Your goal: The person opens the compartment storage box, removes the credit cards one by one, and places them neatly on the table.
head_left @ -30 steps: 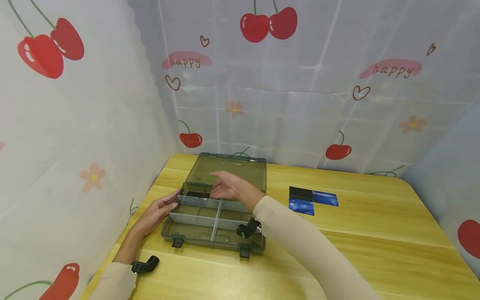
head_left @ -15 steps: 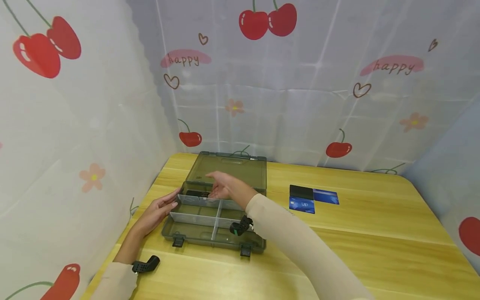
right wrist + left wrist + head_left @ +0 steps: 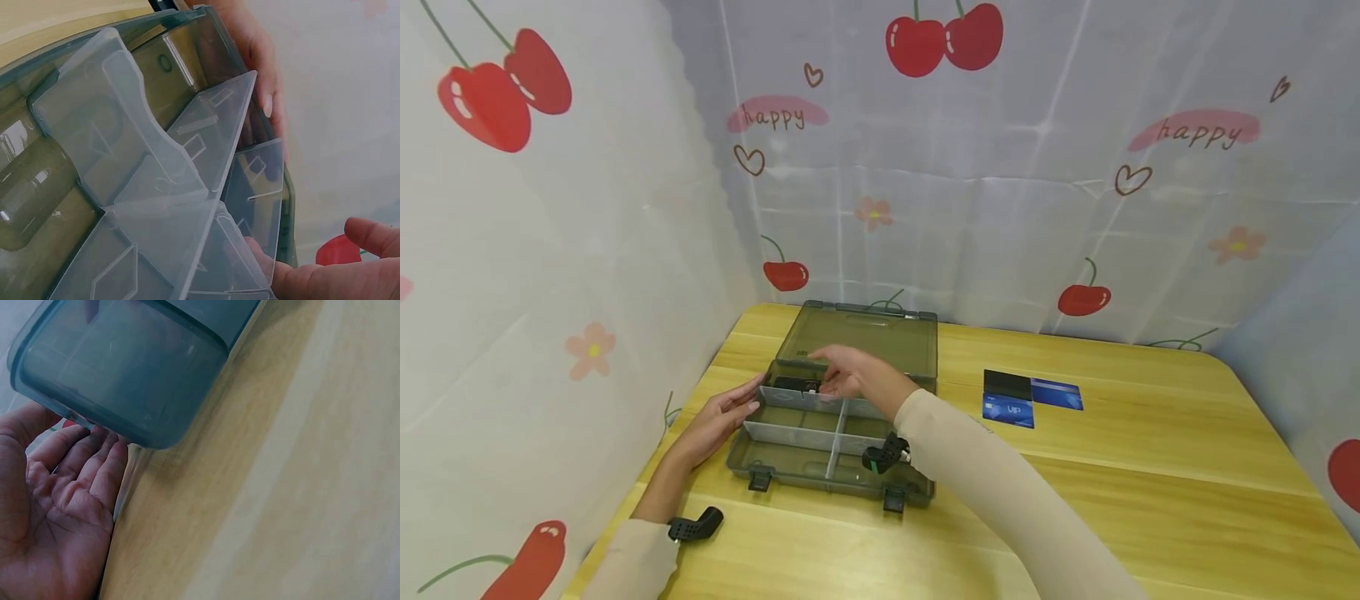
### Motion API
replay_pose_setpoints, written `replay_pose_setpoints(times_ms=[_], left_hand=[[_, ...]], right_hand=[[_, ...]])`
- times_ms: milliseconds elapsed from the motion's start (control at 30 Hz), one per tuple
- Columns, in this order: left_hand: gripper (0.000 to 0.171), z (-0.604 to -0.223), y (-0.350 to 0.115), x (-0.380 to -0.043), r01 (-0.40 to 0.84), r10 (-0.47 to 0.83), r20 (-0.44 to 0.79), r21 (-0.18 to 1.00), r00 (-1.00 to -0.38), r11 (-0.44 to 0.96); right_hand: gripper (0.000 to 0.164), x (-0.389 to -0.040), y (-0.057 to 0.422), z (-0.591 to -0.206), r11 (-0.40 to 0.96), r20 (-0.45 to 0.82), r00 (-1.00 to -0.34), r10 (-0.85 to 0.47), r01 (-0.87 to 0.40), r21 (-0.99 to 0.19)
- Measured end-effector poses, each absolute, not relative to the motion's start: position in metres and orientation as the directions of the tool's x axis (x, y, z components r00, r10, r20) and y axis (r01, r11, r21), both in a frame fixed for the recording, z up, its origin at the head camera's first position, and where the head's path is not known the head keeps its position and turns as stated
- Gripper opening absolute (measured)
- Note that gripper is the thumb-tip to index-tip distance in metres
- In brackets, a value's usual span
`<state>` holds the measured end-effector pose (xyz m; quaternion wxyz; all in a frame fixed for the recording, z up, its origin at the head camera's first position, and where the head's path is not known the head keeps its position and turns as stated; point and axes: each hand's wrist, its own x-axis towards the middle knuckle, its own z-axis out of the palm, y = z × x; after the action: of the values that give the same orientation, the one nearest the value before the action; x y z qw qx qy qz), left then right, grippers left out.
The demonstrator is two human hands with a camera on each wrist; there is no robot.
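A translucent green organizer box (image 3: 782, 476) lies open on the table, its lid folded back. Clear dividers (image 3: 786, 435) split it into compartments. In the back left compartment sits a black card (image 3: 792, 383) with small lettering. My right hand (image 3: 848, 372) reaches into that compartment beside the card. In the right wrist view its fingers go behind a divider while the thumb (image 3: 369, 236) stands apart; the fingertips are partly hidden, and no held card shows. My left hand (image 3: 718, 423) rests on the box's left side, its fingertips touching the wall in the left wrist view.
To the right of the box lie a black card (image 3: 1007, 384), a blue VIP card (image 3: 1008, 410) and another blue card (image 3: 1057, 394), edges touching. The raised lid (image 3: 868, 333) leans toward the cherry-print curtain (image 3: 970, 233). Two latches hang at the box's front.
My right hand has shifted slightly left within the back of the box, and its fingers have moved a little beside the black card. The left hand stays against the box.
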<state>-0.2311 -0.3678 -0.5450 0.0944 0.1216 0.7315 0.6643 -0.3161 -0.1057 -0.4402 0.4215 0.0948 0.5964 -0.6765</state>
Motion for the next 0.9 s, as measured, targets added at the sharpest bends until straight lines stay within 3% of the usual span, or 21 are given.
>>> replay_pose_setpoints(times_ms=[267,300,400,500,533,900], left_hand=[[0.061,-0.547,-0.367,-0.232,0.053,0.311,0.029,0.996,-0.950,0.068],[0.061,-0.547,-0.367,-0.232,0.054,0.310,0.030,0.996,-0.950,0.068],[0.061,-0.545,-0.367,-0.231,0.053,0.306,0.027,0.996,-0.952,0.077],[0.062,-0.543,-0.365,-0.231,0.051,0.300,0.024,0.995,-0.954,0.081],[0.061,-0.543,-0.365,-0.231,0.050,0.298,0.023,0.995,-0.954,0.083],[0.062,-0.544,-0.366,-0.231,0.036,0.287,0.012,0.996,-0.958,0.076]], right_hand=[[0.049,-0.310,-0.112,-0.450,0.047,-0.548,-0.744,-0.382,0.577,-0.815],[0.044,-0.323,-0.116,-0.470,0.034,-0.527,-0.760,-0.379,0.558,-0.829],[0.036,-0.325,-0.118,-0.473,0.027,-0.498,-0.792,-0.353,0.523,-0.852],[0.037,-0.324,-0.117,-0.471,0.005,-0.475,-0.804,-0.358,0.506,-0.862],[0.038,-0.310,-0.114,-0.451,0.012,-0.481,-0.804,-0.350,0.510,-0.860],[0.028,-0.306,-0.120,-0.451,0.033,-0.444,-0.822,-0.356,0.464,-0.885]])
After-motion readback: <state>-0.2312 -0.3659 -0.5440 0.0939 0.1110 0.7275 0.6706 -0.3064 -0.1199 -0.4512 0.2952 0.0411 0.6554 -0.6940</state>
